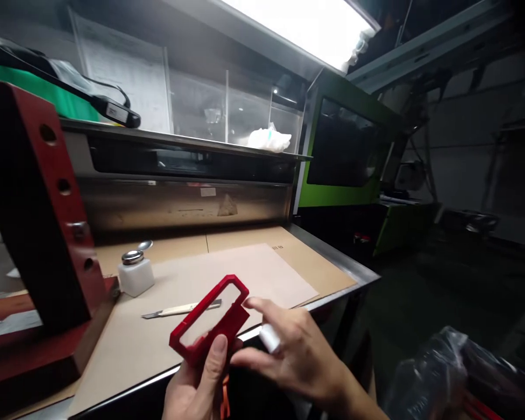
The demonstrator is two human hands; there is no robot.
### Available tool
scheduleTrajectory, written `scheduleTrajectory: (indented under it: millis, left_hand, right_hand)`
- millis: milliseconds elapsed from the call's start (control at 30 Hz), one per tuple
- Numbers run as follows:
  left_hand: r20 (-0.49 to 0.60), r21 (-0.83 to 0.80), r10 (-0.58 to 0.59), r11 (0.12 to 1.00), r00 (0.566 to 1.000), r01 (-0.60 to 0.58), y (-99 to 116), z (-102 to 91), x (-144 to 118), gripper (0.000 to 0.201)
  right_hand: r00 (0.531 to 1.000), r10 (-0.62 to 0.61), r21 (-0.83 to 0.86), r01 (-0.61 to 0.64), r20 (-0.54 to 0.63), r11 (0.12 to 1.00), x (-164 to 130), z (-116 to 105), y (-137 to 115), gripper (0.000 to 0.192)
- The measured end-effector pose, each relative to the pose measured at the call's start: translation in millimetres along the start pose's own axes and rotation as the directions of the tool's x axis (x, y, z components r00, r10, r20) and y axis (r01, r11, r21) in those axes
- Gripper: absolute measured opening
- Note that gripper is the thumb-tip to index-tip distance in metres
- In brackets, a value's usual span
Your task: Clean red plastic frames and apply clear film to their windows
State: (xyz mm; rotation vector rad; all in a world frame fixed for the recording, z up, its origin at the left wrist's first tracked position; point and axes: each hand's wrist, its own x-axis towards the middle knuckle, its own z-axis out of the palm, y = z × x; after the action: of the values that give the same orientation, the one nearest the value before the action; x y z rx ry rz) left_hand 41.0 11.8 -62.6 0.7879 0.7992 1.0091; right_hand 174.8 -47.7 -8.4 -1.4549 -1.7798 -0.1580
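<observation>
My left hand [196, 382] grips a red plastic frame [212, 318] with an open rectangular window, held above the front edge of the workbench. My right hand [295, 350] is beside it, fingertips near the frame's right end, with a small white object [269, 337] tucked between its fingers. A knife with a pale handle [181, 310] lies on the brown cardboard sheet [166, 286] just behind the frame.
A white dispenser bottle with a metal top [135, 269] stands on the cardboard at left. A red drilled metal post [44, 198] rises at far left. A green machine [350, 146] stands to the right. A clear plastic bag [446, 373] sits at lower right.
</observation>
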Motion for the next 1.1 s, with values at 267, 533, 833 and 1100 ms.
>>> scheduleTrajectory:
  millis: [267, 533, 833, 1100]
  left_hand:
    - [0.115, 0.155, 0.325, 0.928, 0.939, -0.340, 74.5, 15.3, 6.7, 0.049]
    - [0.161, 0.185, 0.433, 0.870, 0.887, -0.458, 108.1, 16.4, 18.9, 0.046]
    - [0.228, 0.279, 0.493, 0.793, 0.840, -0.542, 121.0, 14.4, 10.0, 0.038]
    - [0.199, 0.136, 0.501, 0.837, 0.843, -0.530, 125.0, 20.2, 3.5, 0.035]
  right_hand:
    - [0.962, 0.077, 0.333, 0.015, -0.262, 0.943, 73.0, -42.4, -18.8, 0.015]
    - [0.955, -0.001, 0.393, 0.122, -0.296, 0.911, 112.0, -52.2, -35.7, 0.018]
    - [0.967, -0.027, 0.423, 0.136, -0.254, 0.896, 125.9, -55.8, -43.7, 0.017]
    - [0.912, -0.163, 0.214, 0.257, -0.376, 0.942, 121.0, -42.3, -51.0, 0.010]
